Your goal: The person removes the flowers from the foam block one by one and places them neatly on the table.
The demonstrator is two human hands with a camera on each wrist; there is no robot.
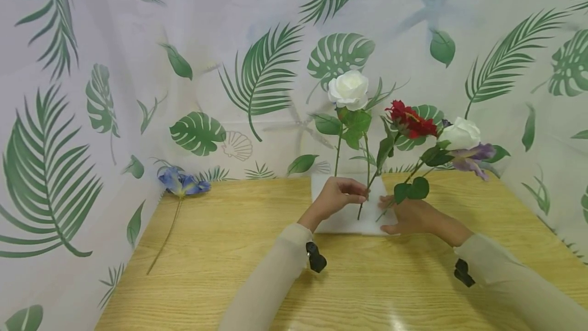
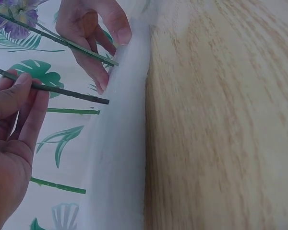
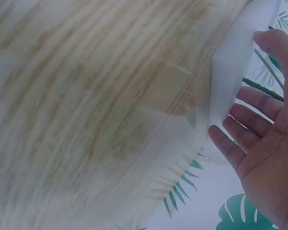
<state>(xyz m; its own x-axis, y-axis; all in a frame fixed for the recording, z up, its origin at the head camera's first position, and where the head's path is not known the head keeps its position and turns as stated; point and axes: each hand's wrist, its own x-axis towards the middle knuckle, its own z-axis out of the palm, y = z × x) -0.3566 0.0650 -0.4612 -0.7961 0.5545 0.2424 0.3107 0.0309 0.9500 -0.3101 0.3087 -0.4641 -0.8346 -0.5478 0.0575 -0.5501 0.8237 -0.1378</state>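
While left hand (image 1: 337, 198) pinches thin-stemmed ruffled red flower (image 1: 413, 121), slanting bloom-up at white foam slab (image 1: 337, 225), right hand (image 1: 412, 217) splayed alongside

The white rectangular foam block (image 1: 340, 217) looked matt and smooth. Under it, the yellow-brown wood-grain table (image 1: 206, 280) was smooth and faintly glossy. Above it, the red many-petalled flower (image 1: 412, 120) had matt, cloth-like petals. In front, the beige sleeves (image 1: 271, 275) looked like soft, matt cloth.
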